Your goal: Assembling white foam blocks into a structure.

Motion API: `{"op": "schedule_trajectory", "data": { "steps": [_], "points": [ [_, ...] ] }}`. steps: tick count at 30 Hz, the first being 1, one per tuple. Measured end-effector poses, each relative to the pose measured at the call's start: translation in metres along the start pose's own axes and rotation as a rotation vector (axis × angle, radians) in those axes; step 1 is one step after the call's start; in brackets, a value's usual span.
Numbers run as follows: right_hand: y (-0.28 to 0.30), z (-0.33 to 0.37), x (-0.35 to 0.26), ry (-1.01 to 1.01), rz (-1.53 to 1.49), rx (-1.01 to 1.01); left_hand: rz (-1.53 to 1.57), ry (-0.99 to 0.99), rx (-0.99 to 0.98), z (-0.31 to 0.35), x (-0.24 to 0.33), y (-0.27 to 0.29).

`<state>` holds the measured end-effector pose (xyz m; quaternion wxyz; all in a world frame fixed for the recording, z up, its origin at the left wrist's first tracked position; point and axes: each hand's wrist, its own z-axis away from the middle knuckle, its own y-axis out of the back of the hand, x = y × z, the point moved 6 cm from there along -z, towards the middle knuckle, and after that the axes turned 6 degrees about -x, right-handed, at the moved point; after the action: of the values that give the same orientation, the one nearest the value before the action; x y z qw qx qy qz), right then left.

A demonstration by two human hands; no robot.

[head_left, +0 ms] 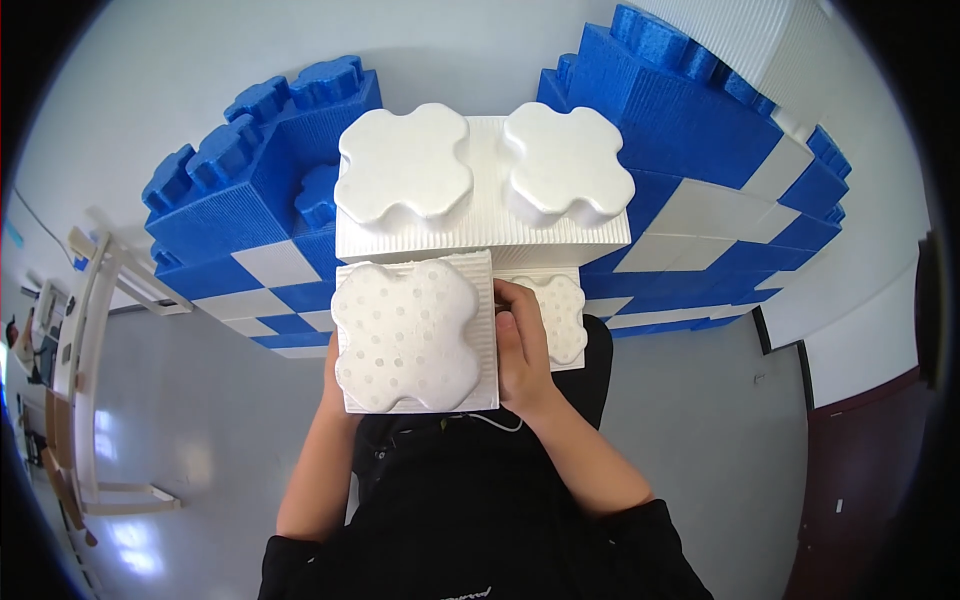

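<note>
A large white foam building block (410, 330) is between my two hands in front of my body. Its single four-lobed stud faces up and is covered with small dimples. My right hand (522, 350) grips the block's right side, with the fingers curled at its edge and the thumb along it. On the opposite side my left hand (335, 385) holds it, its fingers mostly hidden behind the block. Just beyond is a longer white block (485, 180) with two smooth studs. Partly covered by my right hand, another dimpled white block (562, 320) shows lower down.
Blue and white blocks form stepped stacks on the left (215, 225) and right (700, 190), against a pale wall (460, 50). A white frame (95, 370) stands on the grey floor (230, 420) at far left. A dark red door (865, 480) is at right.
</note>
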<state>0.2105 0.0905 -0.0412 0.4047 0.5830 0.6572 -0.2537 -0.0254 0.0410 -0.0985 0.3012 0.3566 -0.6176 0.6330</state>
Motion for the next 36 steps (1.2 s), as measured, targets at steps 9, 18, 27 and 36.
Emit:
{"op": "schedule_trajectory", "data": {
  "steps": [9,18,27,36],
  "points": [
    [0.007,-0.021,-0.013,0.217,0.570,-0.089,0.033,0.040,0.053,0.012,0.008,-0.005],
    [-0.009,-0.024,0.001,0.251,0.981,-0.228,-0.073,0.028,0.105,0.018,0.002,0.001],
    [-0.008,-0.024,0.001,0.310,0.929,-0.223,0.014,0.029,0.102,0.020,0.004,0.001],
    [-0.002,-0.002,-0.007,0.056,0.133,-0.067,-0.137,0.017,0.073,0.021,0.003,0.008]
  ]
}}
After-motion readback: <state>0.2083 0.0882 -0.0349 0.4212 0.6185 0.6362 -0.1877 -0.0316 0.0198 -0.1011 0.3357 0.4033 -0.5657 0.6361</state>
